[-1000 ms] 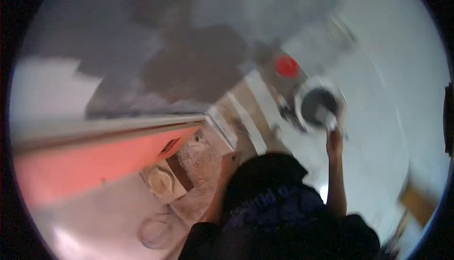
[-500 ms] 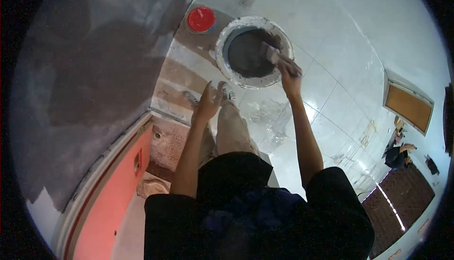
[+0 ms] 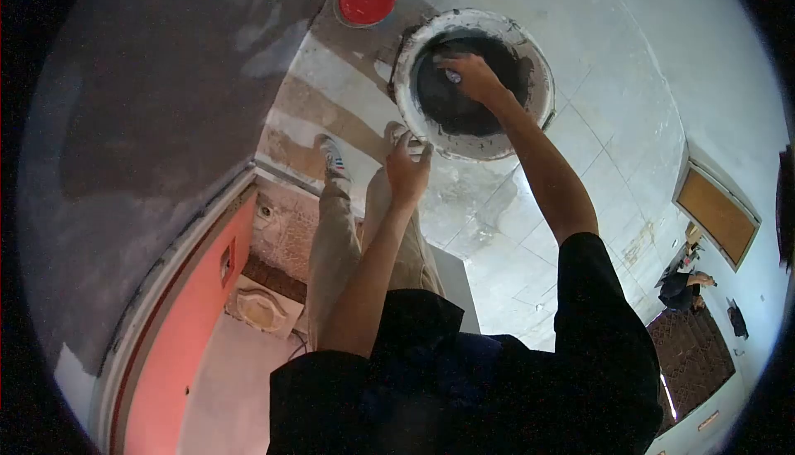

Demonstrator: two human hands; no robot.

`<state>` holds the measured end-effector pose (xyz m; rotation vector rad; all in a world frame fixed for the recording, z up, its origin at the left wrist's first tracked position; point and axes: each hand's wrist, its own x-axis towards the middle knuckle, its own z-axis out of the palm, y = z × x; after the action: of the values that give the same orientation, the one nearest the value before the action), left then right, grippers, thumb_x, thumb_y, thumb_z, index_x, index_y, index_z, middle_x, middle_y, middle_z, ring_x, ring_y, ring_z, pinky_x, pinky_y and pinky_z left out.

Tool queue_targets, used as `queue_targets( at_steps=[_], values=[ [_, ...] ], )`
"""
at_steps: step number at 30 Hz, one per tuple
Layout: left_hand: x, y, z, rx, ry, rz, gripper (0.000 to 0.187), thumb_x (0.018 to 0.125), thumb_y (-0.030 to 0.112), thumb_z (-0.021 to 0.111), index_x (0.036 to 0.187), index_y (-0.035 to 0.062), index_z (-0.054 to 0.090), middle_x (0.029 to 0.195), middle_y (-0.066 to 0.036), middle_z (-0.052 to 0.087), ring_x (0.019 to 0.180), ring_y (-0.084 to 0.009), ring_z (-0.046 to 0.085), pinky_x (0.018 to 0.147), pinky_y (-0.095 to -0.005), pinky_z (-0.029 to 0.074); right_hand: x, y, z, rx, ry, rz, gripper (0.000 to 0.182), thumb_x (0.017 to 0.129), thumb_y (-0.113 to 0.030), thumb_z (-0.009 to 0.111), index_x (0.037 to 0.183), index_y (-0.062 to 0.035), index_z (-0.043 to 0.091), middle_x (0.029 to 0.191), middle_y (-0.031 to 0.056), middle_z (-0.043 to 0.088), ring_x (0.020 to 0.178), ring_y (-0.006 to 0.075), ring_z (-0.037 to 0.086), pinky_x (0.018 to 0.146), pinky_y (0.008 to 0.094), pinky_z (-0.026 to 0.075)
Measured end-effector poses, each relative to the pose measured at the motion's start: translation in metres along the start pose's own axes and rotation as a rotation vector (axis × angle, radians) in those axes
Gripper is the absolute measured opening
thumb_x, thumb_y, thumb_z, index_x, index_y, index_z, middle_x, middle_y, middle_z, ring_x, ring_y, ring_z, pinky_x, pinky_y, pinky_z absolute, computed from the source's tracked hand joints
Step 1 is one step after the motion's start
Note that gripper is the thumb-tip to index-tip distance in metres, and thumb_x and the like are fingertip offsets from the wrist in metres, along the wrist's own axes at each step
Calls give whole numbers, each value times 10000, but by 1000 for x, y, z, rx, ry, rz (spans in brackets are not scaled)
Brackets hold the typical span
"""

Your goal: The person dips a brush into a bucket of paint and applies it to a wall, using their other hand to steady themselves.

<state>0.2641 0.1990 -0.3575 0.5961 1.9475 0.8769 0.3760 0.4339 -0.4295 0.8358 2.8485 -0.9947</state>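
A round white tub [image 3: 403, 82] with a grey-smeared rim stands on the floor, holding dark grey wet mix [image 3: 472, 115]. My right hand [image 3: 476, 77] is inside the tub's outline, over the mix, closed on a short-handled tool [image 3: 453, 76] smeared grey. The tool's head is blurred and mostly hidden by the hand and mix. My left hand [image 3: 408, 175] hangs over my shoe, just below the tub's near rim, with fingers loosely bent and apart. Nothing shows in it.
A red-topped bucket [image 3: 366, 1] stands left of the tub, near the grey-coated wall [image 3: 157, 115]. A doorway with a pink door [image 3: 178, 322] and a squat toilet [image 3: 261, 310] is at lower left. Another person [image 3: 681, 291] is far right, by a brown-panelled frame [image 3: 717, 213].
My right hand has moved left across the tub with the tool, from the right rim to above the mix. My left hand has shifted right, toward the tub. The view has shifted slightly.
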Motion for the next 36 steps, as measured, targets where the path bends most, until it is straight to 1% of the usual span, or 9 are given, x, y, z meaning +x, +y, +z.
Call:
queue_targets(
  at_steps=[8,14,17,20,23,25,29,33,36],
  values=[
    [4,-2,-2,59,-46,-67,438,792,175,761,1187,31,638,1052,-174,718,1027,-389,659,892,-468,496,-4,-36,-3,-280,-491,-356,252,868,-85,579,1097,-97,682,1096,134,665,1031,330,664,901,442,559],
    [3,-11,3,119,-16,-22,519,805,208,760,1252,-4,604,1112,-230,690,1047,-420,645,926,-477,490,-21,-12,17,-237,-361,-428,397,779,-6,617,1153,-118,685,1179,118,670,1106,335,649,923,428,549],
    [2,-11,-4,189,-5,69,573,823,235,767,1293,-33,576,1147,-246,674,1049,-397,654,933,-458,501,-29,-17,-5,8,-267,-274,366,830,0,653,1182,-101,671,1164,114,677,1068,275,670,930,389,564],
    [-9,11,-25,30,-66,25,605,839,272,780,1313,-38,564,1152,-223,674,1059,-341,663,911,-414,526,-53,-26,-42,667,47,198,321,863,-21,706,1178,-60,659,1232,107,674,1091,240,663,948,364,545],
    [-24,-8,-64,142,-166,-8,669,858,356,777,1357,-14,530,1269,-178,639,1090,-286,663,955,-412,500,-96,-4,-42,1405,287,425,280,922,-32,656,1198,6,624,1235,109,668,1122,169,621,949,316,528],
    [-47,-16,-95,386,-170,-35,650,892,330,752,1384,-10,500,1266,-160,628,1102,-246,644,930,-377,511,-120,-11,-60,1252,331,480,333,907,-37,675,1228,15,606,1250,119,665,1134,195,620,947,330,522],
    [-87,-154,-135,-65,-127,-163,546,879,263,750,1315,-8,565,1201,-184,642,1078,-266,642,886,-358,531,-133,-62,-82,876,497,440,349,861,-46,740,1199,-6,662,1199,121,694,1103,218,638,948,343,507],
    [-148,-100,-192,140,-43,-287,515,854,302,745,1239,-17,617,1198,-218,648,1077,-301,643,905,-390,521,-112,-76,-50,388,421,324,262,769,-58,799,1011,-20,707,1042,183,720,974,332,690,859,392,526],
    [-184,-144,-211,208,74,-263,582,865,396,721,1277,4,601,1257,-225,619,1148,-331,607,982,-413,478,-92,-100,-51,111,222,320,350,844,-217,764,1112,-7,683,1144,191,686,1035,365,656,889,439,510]
  ],
)
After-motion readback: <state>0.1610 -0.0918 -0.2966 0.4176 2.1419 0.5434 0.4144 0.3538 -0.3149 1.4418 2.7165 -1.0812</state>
